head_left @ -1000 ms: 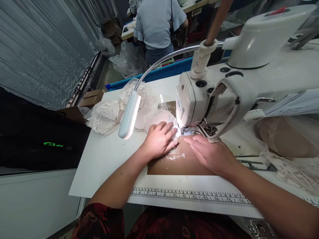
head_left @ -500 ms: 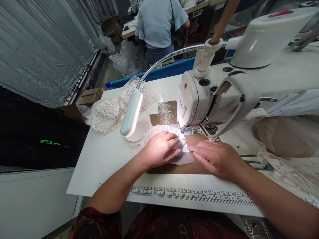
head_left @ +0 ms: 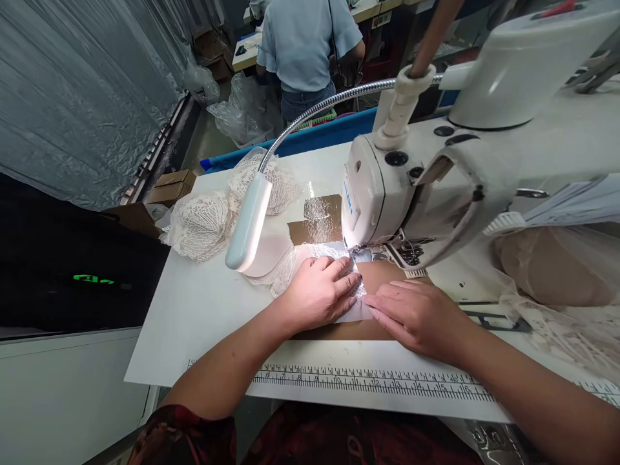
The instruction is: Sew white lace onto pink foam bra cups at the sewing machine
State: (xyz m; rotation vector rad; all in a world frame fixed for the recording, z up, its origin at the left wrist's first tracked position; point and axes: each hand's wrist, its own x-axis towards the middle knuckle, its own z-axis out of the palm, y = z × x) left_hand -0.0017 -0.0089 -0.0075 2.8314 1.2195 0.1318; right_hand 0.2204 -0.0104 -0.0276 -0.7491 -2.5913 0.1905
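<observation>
My left hand [head_left: 318, 292] lies flat with fingers spread on a white lace piece [head_left: 290, 266] just in front of the needle of the white sewing machine [head_left: 387, 187]. My right hand [head_left: 415, 315] rests beside it to the right, fingers stretched flat, fingertips pressing the edge of the same lace piece on the brown plate [head_left: 378, 274]. Both hands hold the fabric down against the table [head_left: 203, 310]. The needle area is partly hidden by the machine head.
A gooseneck lamp [head_left: 247, 223] hangs over the table's left part. A heap of white lace pieces [head_left: 208, 216] lies at the far left corner. A printed ruler [head_left: 368, 380] runs along the front edge. Another person [head_left: 305, 45] stands at a bench behind. Fabric in plastic [head_left: 557, 271] lies right.
The lace piece has been drawn toward me from under the needle, and both hands have slid a little nearer the front edge while staying flat on it.
</observation>
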